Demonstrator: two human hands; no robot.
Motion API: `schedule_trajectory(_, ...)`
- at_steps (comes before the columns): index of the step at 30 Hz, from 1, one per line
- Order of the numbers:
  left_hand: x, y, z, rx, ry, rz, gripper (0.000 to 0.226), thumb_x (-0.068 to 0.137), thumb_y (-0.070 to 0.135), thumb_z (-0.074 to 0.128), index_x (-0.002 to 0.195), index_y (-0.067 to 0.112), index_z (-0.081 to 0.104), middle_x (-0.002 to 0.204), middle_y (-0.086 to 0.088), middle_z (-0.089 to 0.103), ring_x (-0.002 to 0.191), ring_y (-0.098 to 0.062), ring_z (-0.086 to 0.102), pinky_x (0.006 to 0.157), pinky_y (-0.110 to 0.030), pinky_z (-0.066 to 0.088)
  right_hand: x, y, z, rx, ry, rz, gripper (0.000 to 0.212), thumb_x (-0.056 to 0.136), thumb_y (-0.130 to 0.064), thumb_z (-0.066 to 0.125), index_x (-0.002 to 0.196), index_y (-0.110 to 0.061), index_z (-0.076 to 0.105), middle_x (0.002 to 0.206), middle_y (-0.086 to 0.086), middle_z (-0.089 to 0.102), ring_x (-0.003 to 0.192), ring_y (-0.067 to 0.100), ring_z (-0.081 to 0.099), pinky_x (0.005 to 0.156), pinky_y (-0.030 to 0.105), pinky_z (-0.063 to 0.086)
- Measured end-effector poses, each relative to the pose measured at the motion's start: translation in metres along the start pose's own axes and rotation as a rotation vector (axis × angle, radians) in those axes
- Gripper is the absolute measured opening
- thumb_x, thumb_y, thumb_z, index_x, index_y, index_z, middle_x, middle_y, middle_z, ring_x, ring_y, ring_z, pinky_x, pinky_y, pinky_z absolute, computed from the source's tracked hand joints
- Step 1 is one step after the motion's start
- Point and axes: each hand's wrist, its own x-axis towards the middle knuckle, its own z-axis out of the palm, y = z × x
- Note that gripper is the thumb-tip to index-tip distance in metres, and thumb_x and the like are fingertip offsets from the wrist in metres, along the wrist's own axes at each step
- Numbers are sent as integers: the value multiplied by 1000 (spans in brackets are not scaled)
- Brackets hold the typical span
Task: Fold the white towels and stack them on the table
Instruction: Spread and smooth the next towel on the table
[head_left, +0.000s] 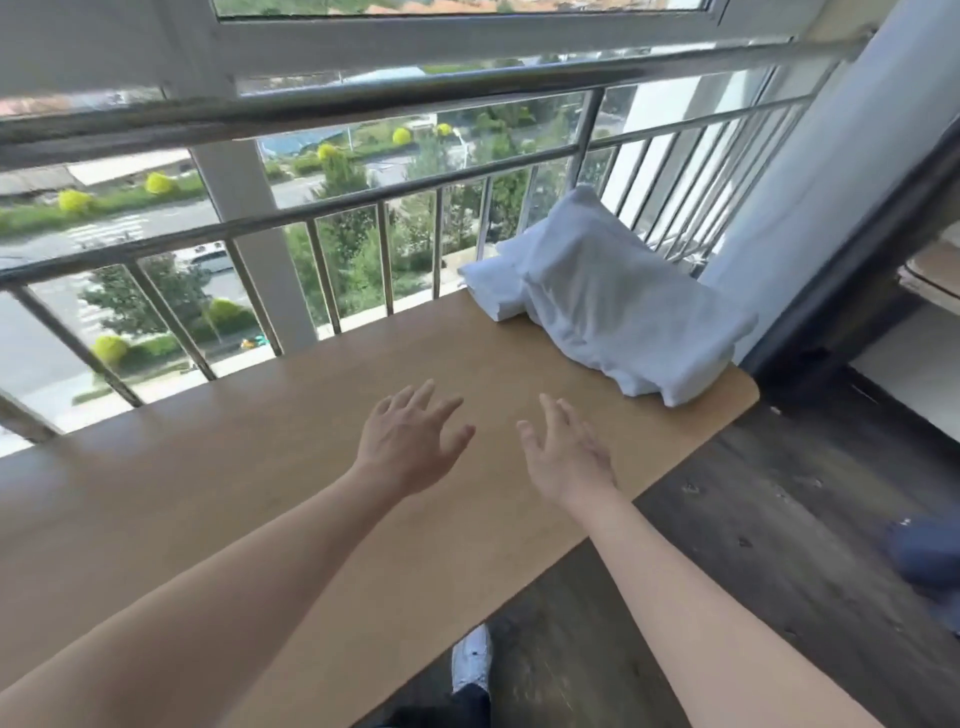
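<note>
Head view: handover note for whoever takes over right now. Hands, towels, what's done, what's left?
Left hand: open, empty, over the tan wooden table.
Right hand: open, empty, beside the left.
Rumpled white cloth towel heap: at the table's far right end, no hand on it.
Flat white towel: against the heap, on the railing side; looks folded.
Done: perhaps that one fold.
Left: fold the heap, then stack.

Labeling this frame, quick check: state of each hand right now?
Left hand: open, fingers spread, holding nothing, over the table.
Right hand: open, holding nothing, short of the white towels.
</note>
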Motion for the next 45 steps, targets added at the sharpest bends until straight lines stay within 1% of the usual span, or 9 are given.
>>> schedule_trajectory(6,85,43,32,-84,-69,23,61,98,68,28,151,40,37,164,-4,30,149,-26,28,118,-40,23,56,63,-20,-39,-49,89,64,103,-57,26,159,-28,15,167,-1,16,151,28,19,120,46,22)
schedule_trajectory(11,147,65,40,-95,-83,47,61,98,67,30,151,38,37,163,-3,31,148,-27,30,116,-41,25,108,94,-39,-42,36,135,61,105,-50,30,157,-19,24,163,3,27,148,27,27,118,47,27)
schedule_trajectory(20,262,109,31,-153,38,-25,65,99,63,31,153,26,34,162,2,32,148,-22,31,115,-44,29,213,154,-79,-126,95,271,56,104,-46,29,152,-16,26,158,7,26,145,34,17,113,55,25)
schedule_trajectory(24,319,134,33,-148,68,-88,70,97,64,35,155,25,29,168,0,15,153,-26,17,116,-49,27,277,186,-96,-221,98,224,58,104,-48,29,152,-17,26,158,9,26,144,37,19,113,56,22)
schedule_trajectory(27,366,146,36,-150,116,-168,76,94,67,41,155,25,26,168,-3,10,153,-30,12,114,-53,28,323,206,-103,-218,90,175,60,102,-51,33,153,-18,27,158,10,26,145,37,19,113,58,21)
schedule_trajectory(33,457,171,50,-149,187,-329,100,79,87,28,156,24,20,165,3,21,149,-32,22,112,-53,28,416,238,-106,-283,156,99,67,96,-61,38,148,-19,36,150,13,36,138,39,29,112,59,21)
schedule_trajectory(37,486,176,68,-106,217,-485,105,73,94,27,155,29,13,165,-4,18,143,-31,28,106,-54,29,459,250,-102,-147,246,26,76,94,-64,38,152,-16,29,146,17,39,132,41,37,114,55,24)
schedule_trajectory(41,491,167,79,-95,311,-506,105,70,93,32,153,30,18,150,-10,39,130,-34,41,99,-52,35,473,250,-88,-113,343,47,72,95,-64,34,142,-10,43,132,21,49,116,41,48,99,51,39)
schedule_trajectory(45,495,164,78,-150,367,-516,108,66,92,39,153,29,22,136,-9,48,121,-32,45,96,-50,36,478,249,-82,-144,423,30,53,100,-54,41,123,-9,54,109,19,57,99,39,53,84,49,38)
